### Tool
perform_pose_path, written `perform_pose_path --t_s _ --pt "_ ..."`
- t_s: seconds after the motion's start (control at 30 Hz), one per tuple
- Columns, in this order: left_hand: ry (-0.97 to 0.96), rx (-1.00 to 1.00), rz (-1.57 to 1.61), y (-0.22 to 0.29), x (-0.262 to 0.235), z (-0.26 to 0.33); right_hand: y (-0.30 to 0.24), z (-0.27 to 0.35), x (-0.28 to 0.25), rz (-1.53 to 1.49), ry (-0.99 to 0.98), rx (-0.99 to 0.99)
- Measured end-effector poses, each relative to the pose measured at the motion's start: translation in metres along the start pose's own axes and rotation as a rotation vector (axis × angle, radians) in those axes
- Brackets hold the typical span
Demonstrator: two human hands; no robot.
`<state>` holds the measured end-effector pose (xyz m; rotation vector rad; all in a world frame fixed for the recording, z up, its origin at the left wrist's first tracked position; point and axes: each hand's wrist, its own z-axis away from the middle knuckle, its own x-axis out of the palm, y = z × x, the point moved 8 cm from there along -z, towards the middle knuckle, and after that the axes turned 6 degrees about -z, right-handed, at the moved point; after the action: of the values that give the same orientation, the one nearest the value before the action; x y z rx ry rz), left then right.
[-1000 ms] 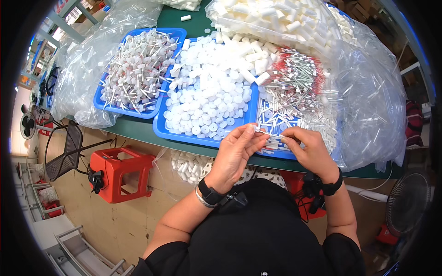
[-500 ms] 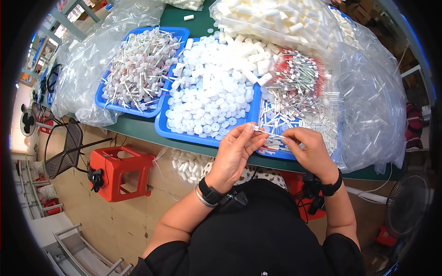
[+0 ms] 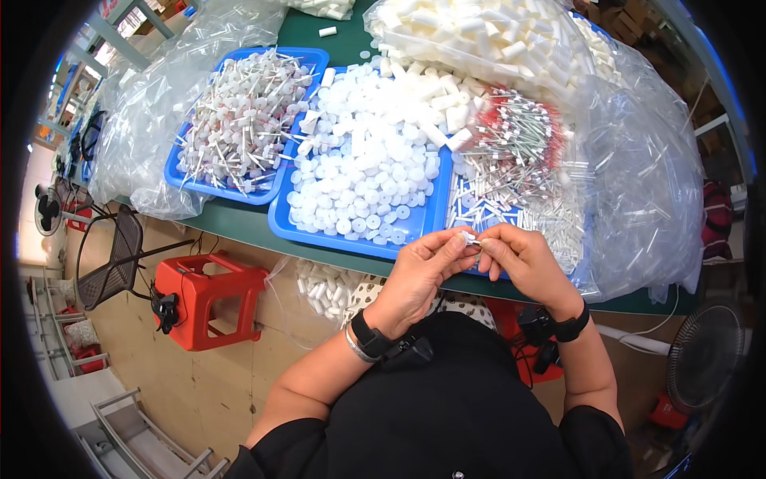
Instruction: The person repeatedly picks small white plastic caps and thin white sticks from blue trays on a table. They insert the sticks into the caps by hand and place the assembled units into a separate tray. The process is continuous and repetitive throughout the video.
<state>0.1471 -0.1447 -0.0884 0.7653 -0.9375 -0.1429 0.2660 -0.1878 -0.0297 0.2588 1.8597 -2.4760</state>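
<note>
My left hand (image 3: pixel 427 271) and my right hand (image 3: pixel 523 262) meet at the front edge of the table, fingertips nearly touching. Each is closed in a pinch on a small white part with a thin stem (image 3: pixel 471 239) between them; its exact kind is too small to tell. Just beyond, a blue tray (image 3: pixel 444 188) holds round white discs (image 3: pixel 375 191). On its right lie thin white tubes (image 3: pixel 550 227) and a heap of thin metal pins with red ends (image 3: pixel 519 124). Stemmed pieces with white discs (image 3: pixel 243 116) fill the tray at the left.
A bag of white foam-like cylinders (image 3: pixel 487 32) lies at the back. Transparent plastic bags (image 3: pixel 642 184) flank the trays on the green table (image 3: pixel 231 227). A red stool (image 3: pixel 207 299), a black chair (image 3: pixel 116 259) and a fan (image 3: pixel 706 347) stand on the floor around me.
Both hands have drawn toward me and closer together. The thin white piece stretched between them earlier now shows only as a short part at the fingertips.
</note>
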Motion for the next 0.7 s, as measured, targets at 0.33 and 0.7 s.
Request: perform_pose_path --t_s 0.33,0.7 --pt "0.181 0.397 -0.126 0.115 -0.055 0.005 -0.041 -0.002 -0.030 0.805 0.305 -0.572" --pt "0.176 0.461 -0.720 0.171 -0.048 -0.004 0.003 -0.040 -0.040 1.475 0.251 -0.270"
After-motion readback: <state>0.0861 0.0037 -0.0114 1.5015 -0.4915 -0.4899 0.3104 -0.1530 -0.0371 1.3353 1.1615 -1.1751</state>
